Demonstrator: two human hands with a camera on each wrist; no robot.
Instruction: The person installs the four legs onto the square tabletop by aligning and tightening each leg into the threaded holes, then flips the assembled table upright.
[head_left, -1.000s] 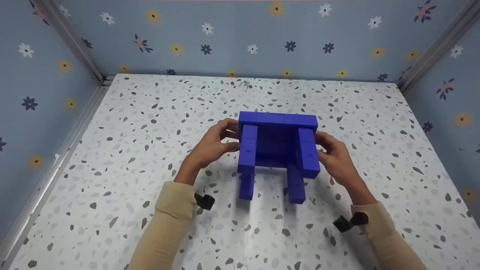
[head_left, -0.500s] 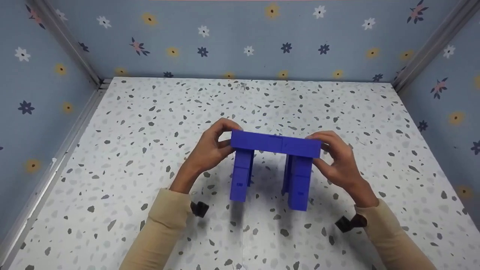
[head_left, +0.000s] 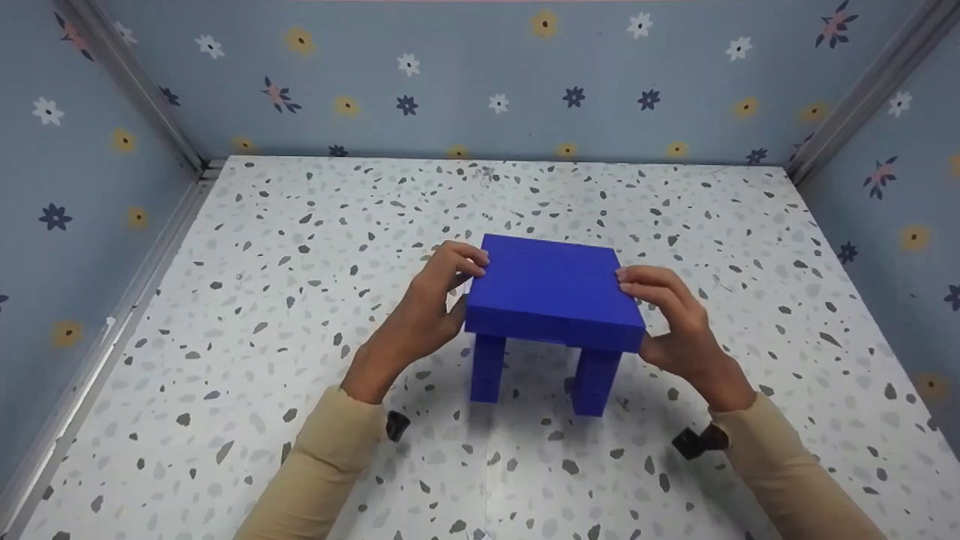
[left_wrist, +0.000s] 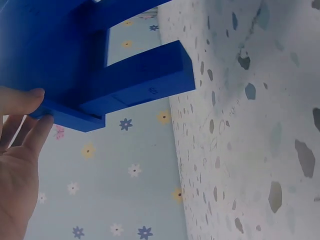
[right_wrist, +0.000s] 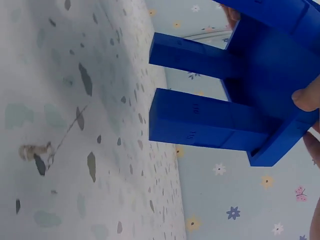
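Observation:
A small blue stool (head_left: 555, 281) made of block-like pieces is upright in the head view, its flat top uppermost and its legs pointing down. My left hand (head_left: 426, 307) grips the left edge, fingers on the top and thumb beneath. On the opposite edge, my right hand (head_left: 681, 322) pinches the top the same way. The left wrist view shows the left thumb and fingers at the rim of the stool (left_wrist: 137, 77). In the right wrist view, the stool's underside and block legs (right_wrist: 200, 117) show, with the right thumb (right_wrist: 306, 97) pressed against the underside.
A white speckled tabletop (head_left: 337, 225) spreads below and around the stool. Blue flower-patterned panels (head_left: 480, 75) with grey metal corner strips stand at the back and both sides. Small black devices (head_left: 697, 442) project from the tan sleeves at both wrists.
The stool has turned from legs facing me to legs pointing down, so its flat top now shows. Both hands have kept hold of its sides and tilted it.

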